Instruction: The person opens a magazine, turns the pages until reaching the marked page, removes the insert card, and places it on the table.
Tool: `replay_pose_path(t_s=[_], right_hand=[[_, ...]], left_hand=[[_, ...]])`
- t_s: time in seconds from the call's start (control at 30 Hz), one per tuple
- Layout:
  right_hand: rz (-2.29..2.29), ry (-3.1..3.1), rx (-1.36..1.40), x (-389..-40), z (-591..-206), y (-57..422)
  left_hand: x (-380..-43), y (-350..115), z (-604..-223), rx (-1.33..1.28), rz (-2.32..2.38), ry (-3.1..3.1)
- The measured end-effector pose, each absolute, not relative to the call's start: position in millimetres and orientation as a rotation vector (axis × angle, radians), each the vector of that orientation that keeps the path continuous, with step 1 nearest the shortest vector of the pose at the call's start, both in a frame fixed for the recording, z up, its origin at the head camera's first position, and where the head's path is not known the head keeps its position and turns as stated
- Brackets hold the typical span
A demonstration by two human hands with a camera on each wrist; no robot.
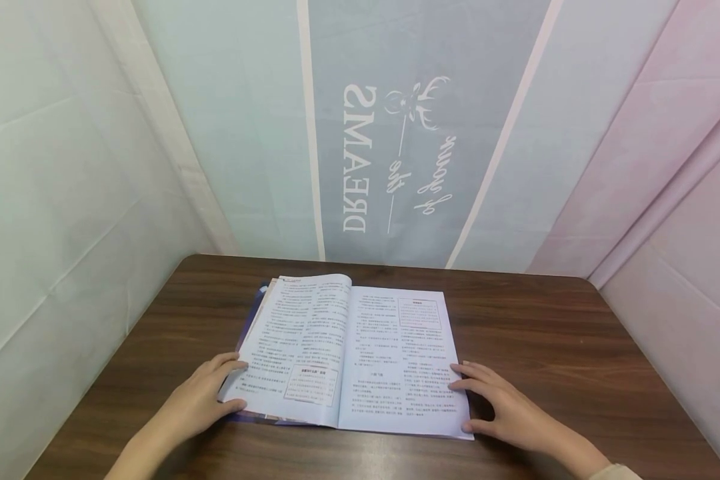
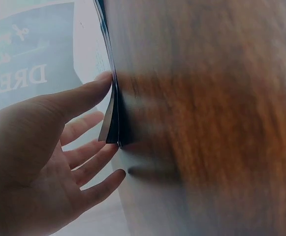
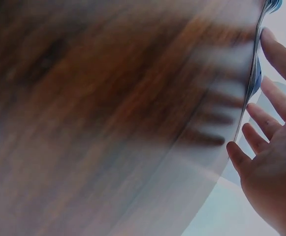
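Note:
A magazine (image 1: 396,363) lies open on the table, its white pages filled with columns of small print and a few boxed panels. Its left pages bow upward near the spine, and a dark blue cover (image 1: 252,317) peeks out beneath them. My left hand (image 1: 201,397) rests at the left edge, thumb by the lower corner and relaxed fingers spread above. In the left wrist view the thumb tip (image 2: 103,78) touches the page edges, which fan apart slightly. At the right edge, my right hand (image 1: 510,407) has its fingertips on the page margin and its thumb near the lower corner.
The dark brown wood-grain table (image 1: 534,333) extends around the magazine on every side. Behind it hangs a pale blue-grey curtain (image 1: 426,40) with white lettering and a deer head. Light fabric walls (image 1: 54,200) close in the left and right sides.

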State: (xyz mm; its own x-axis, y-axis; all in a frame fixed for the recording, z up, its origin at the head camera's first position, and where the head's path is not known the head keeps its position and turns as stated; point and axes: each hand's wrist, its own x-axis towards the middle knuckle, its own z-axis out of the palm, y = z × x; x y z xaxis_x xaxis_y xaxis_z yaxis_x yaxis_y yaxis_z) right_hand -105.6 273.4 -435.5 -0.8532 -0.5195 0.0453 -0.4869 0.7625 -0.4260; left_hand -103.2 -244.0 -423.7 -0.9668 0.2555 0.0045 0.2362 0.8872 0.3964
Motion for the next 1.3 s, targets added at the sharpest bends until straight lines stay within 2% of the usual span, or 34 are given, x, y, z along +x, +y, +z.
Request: replay_pose_path(t_s=[0.47,0.8,1.07,1.3], right_hand=[[-0.753,2.857,-0.762,-114,-424,263],[-0.727,3.027,-0.874,-119,-418,254],[-0.899,3.091,-1.042,-129,-411,245],[-1.012,3.078,-1.069,-135,-400,234]], left_hand=[[-104,-251,-426,0.452,0.64,2.992],[-103,-251,-423,0.406,0.637,2.969],[-101,-243,-417,0.4,0.646,3.011],[-98,-230,-412,0.419,0.735,3.079]])
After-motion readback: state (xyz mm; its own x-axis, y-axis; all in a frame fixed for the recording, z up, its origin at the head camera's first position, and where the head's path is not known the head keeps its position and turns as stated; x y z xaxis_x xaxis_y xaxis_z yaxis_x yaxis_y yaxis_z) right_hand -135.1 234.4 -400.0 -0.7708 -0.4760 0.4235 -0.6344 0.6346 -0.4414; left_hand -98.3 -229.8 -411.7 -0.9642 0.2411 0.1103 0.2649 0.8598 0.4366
